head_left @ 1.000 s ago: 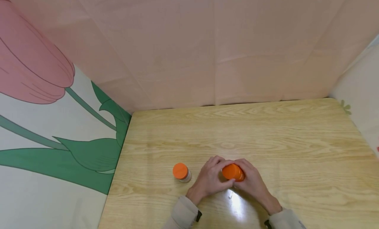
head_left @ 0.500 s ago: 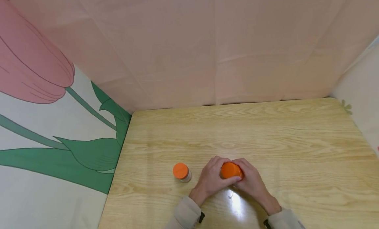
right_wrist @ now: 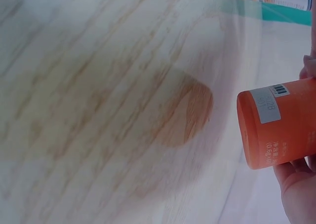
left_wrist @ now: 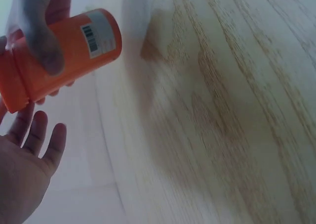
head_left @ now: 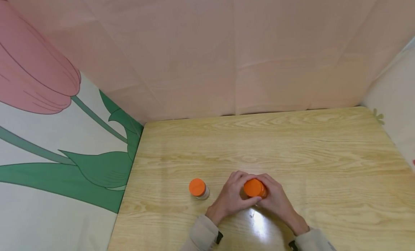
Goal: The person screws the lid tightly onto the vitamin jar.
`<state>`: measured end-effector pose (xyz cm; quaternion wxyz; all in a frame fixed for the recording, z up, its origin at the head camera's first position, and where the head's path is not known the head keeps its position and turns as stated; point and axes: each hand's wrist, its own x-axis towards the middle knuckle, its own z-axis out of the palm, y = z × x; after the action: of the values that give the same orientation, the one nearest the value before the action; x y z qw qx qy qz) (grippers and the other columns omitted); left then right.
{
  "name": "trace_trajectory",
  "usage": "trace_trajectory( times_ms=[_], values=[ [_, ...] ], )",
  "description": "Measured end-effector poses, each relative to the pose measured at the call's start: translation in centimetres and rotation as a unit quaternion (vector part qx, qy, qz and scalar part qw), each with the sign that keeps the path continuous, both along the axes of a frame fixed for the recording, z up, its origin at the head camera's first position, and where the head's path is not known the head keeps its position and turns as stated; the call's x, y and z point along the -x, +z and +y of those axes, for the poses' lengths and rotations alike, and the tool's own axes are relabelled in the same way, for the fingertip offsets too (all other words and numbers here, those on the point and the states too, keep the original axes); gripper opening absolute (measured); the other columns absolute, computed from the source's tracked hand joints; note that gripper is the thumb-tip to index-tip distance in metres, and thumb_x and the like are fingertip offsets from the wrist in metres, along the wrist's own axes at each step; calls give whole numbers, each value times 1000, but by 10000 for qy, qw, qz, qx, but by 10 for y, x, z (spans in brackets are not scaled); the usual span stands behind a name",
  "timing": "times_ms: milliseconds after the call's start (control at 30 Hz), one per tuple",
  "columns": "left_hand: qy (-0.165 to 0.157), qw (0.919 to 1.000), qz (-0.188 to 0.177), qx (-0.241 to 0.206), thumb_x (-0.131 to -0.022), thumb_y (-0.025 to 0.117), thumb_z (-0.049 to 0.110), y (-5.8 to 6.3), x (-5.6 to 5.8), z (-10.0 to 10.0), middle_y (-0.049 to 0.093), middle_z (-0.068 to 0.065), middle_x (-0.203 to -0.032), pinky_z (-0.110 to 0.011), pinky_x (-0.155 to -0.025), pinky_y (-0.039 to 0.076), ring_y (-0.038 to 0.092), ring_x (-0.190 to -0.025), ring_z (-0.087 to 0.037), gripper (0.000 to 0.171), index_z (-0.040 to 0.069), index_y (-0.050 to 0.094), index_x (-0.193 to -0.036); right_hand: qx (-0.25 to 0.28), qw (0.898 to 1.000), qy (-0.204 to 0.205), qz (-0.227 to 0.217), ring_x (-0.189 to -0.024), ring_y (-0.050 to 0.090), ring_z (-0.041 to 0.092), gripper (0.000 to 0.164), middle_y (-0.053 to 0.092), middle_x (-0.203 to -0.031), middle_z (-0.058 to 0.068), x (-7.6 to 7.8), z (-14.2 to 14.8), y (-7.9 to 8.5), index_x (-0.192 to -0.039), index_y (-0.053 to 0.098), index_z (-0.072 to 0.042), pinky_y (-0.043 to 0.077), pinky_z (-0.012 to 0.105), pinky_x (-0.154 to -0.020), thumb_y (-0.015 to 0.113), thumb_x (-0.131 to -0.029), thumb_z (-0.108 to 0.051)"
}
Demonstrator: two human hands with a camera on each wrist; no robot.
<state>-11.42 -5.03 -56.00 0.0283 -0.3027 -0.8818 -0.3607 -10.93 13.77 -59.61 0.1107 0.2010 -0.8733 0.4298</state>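
Note:
An orange pill bottle (head_left: 254, 188) with an orange lid is held between both hands, above the table. My left hand (head_left: 231, 195) has its thumb and fingers around the lid end. My right hand (head_left: 275, 197) grips the body from the right side. In the left wrist view the bottle (left_wrist: 74, 48) lies tilted, a white barcode label near its base, with left fingers touching the lid. The right wrist view shows the bottle's base and printed side (right_wrist: 281, 127); its lid end is out of frame. A second bottle with an orange lid (head_left: 197, 187) stands upright left of my left hand.
The wood-grain table (head_left: 275, 139) meets a pinkish cloth wall (head_left: 233, 63) at the back. A panel painted with a tulip (head_left: 65, 135) borders the left side, and a pale panel (head_left: 395, 88) the right. Light glares off the tabletop below the hands.
Around the lid, my left hand turned, its thumb shifting right and then partly back. The bottle's lid tipped slightly with it. My right hand stayed nearly in place; the second bottle has not moved.

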Motion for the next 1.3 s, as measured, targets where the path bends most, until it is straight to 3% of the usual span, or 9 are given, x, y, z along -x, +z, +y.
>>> trace_trajectory(
  times_ms=[167,367,500,700,867,967,1167,1300],
  values=[
    [253,9989,-240,298,-84,74,50,3,0,1,56,2,-121,-16,-90,45,50,-108,-9,68,18,51,-138,-67,9998,30,168,-95,65,15,63,68,-106,1,0,-1,0,-111,67,-5,58,37,-82,93,-54,-6],
    [415,9980,-269,404,-83,73,55,6,0,3,55,5,-111,-10,-78,41,48,-98,-6,57,19,58,-124,-109,9998,62,126,-93,64,13,60,67,-106,1,-1,-2,1,-112,66,-4,59,36,-79,92,-58,-5],
    [209,9995,-97,233,-85,74,48,5,1,0,57,5,-115,-10,-83,44,51,-103,-7,55,18,58,-127,-82,9999,26,69,-94,64,13,61,67,-106,0,-1,-2,2,-113,66,-6,59,35,-80,92,-57,-6],
    [-295,9988,352,166,-85,76,34,4,4,-4,59,1,-129,-21,-102,44,53,-117,-11,57,16,53,-134,-136,9999,-70,-14,-95,64,13,65,67,-106,-1,-1,-1,1,-114,66,-7,58,37,-82,94,-55,-7],
    [-580,9978,309,61,-82,76,26,4,5,-5,57,0,-132,-24,-105,42,51,-118,-13,60,16,52,-136,-165,9998,-75,26,-93,63,12,65,67,-105,-1,-1,0,0,-112,66,-6,58,36,-80,95,-54,-8],
    [-417,9987,277,130,-83,77,31,4,4,-4,56,0,-132,-24,-103,44,51,-119,-13,61,16,51,-137,-187,9997,-83,95,-93,64,13,65,67,-105,1,-1,-1,1,-112,66,-5,58,37,-80,94,-54,-7],
    [447,9980,-109,431,-82,74,55,4,2,1,60,4,-121,-17,-88,46,54,-105,-8,64,18,54,-130,-297,9993,-173,110,-92,64,17,60,67,-105,3,-1,-3,4,-111,66,-4,58,40,-79,93,-57,-8],
    [408,9978,-206,475,-84,74,52,5,3,0,62,6,-116,-14,-84,45,55,-101,-6,57,19,57,-127,-365,9991,-216,85,-92,64,17,61,66,-105,3,-1,-4,5,-111,67,-3,58,41,-78,93,-57,-8]
  ],
)
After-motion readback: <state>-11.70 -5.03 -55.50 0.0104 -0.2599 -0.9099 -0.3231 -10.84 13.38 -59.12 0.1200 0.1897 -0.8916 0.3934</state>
